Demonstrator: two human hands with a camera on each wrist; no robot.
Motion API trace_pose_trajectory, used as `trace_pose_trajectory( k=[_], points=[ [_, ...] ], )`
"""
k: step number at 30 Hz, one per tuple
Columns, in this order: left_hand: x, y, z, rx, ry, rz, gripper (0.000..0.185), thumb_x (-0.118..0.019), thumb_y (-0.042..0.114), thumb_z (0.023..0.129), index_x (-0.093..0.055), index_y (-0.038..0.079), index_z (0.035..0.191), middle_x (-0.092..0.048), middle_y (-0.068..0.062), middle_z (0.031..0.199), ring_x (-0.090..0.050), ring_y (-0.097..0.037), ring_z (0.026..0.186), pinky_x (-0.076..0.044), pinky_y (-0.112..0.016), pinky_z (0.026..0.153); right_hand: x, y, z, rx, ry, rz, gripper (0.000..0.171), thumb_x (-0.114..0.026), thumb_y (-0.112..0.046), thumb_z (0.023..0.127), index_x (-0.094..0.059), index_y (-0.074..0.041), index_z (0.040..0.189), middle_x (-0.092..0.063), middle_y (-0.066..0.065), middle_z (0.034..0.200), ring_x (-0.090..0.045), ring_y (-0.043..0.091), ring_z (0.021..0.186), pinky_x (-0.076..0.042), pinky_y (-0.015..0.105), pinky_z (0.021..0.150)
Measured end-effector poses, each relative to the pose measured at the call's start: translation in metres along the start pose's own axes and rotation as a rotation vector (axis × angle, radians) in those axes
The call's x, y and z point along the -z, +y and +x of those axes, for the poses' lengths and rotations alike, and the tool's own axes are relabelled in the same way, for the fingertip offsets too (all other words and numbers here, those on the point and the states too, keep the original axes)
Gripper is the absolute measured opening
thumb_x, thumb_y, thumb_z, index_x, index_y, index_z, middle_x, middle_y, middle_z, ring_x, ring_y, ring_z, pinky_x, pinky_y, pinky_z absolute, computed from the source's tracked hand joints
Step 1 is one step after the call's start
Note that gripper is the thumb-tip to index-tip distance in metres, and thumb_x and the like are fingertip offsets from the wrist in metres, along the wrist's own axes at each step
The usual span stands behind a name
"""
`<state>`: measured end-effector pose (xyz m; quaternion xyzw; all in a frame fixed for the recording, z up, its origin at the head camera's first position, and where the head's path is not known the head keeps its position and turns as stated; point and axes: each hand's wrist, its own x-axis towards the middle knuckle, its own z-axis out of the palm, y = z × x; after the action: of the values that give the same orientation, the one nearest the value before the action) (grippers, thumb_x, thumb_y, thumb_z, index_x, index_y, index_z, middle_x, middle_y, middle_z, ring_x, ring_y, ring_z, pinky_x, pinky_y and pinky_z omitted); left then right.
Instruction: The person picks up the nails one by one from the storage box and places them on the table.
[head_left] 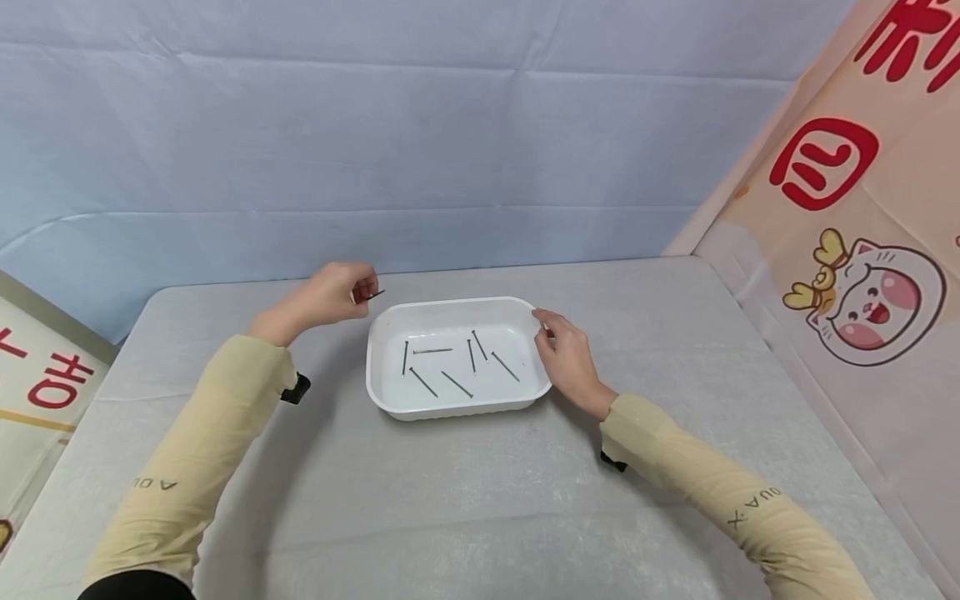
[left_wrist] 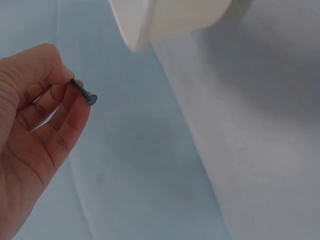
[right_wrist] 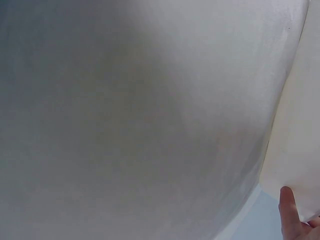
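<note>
A dark nail (left_wrist: 84, 93) is pinched between the thumb and fingertips of my left hand (head_left: 333, 292), its flat head pointing out from the fingers. That hand is up beyond the far left corner of the white tray (head_left: 438, 412). My right hand (head_left: 568, 357) grips the tray's right rim. In the right wrist view one finger (right_wrist: 288, 210) lies against the tray's outer wall. Several nails (head_left: 432, 351) lie scattered at different angles on the tray's bottom.
The tray stands on a table with a pale grey cloth (head_left: 465, 500). A light blue curtain (head_left: 420, 142) hangs behind the table's far edge. A printed banner (head_left: 847, 250) with red characters and a cartoon face rises along the right side.
</note>
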<state>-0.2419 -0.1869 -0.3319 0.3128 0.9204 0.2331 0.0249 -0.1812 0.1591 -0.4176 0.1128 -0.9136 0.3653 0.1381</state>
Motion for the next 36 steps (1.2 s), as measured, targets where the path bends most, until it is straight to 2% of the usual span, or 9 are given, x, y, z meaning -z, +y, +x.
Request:
trace_pose_trajectory(
  k=[10, 16, 28, 36],
  points=[
    [0.002, -0.013, -0.011, 0.080, -0.008, -0.036, 0.015, -0.059, -0.006, 0.072, -0.056, 0.001, 0.085, -0.057, -0.009, 0.077, -0.055, -0.021, 0.071, -0.047, -0.033, 0.064, 0.000, 0.000, 0.001, 0.004, 0.001, -0.004, 0.035, -0.042, -0.007, 0.091, -0.054, 0.000, 0.123, -0.054, 0.016, 0.125, -0.062, 0.027, 0.094, -0.052, 0.034, 0.076],
    [0.003, -0.019, -0.017, 0.137, -0.045, -0.033, 0.015, -0.060, -0.003, 0.074, -0.055, 0.000, 0.087, -0.056, -0.009, 0.077, -0.054, -0.022, 0.072, -0.046, -0.034, 0.064, 0.000, 0.000, 0.002, -0.001, -0.002, 0.003, 0.035, -0.042, -0.007, 0.091, -0.053, 0.000, 0.124, -0.053, 0.016, 0.125, -0.062, 0.027, 0.094, -0.052, 0.034, 0.076],
    [-0.006, -0.039, -0.029, 0.223, -0.084, -0.031, 0.014, -0.063, 0.000, 0.075, -0.056, -0.002, 0.087, -0.056, -0.008, 0.076, -0.050, -0.020, 0.069, -0.043, -0.032, 0.061, 0.000, 0.000, 0.002, 0.001, 0.005, -0.010, 0.035, -0.043, -0.006, 0.090, -0.055, 0.000, 0.123, -0.055, 0.015, 0.124, -0.062, 0.027, 0.093, -0.052, 0.035, 0.076],
    [-0.009, -0.045, -0.036, 0.292, -0.130, -0.050, 0.018, -0.063, 0.001, 0.075, -0.058, -0.006, 0.091, -0.059, -0.011, 0.079, -0.052, -0.019, 0.066, -0.045, -0.029, 0.056, -0.001, -0.002, 0.002, -0.021, -0.005, -0.020, 0.035, -0.043, -0.006, 0.090, -0.054, -0.001, 0.123, -0.054, 0.015, 0.125, -0.061, 0.027, 0.095, -0.052, 0.034, 0.077]
  ],
)
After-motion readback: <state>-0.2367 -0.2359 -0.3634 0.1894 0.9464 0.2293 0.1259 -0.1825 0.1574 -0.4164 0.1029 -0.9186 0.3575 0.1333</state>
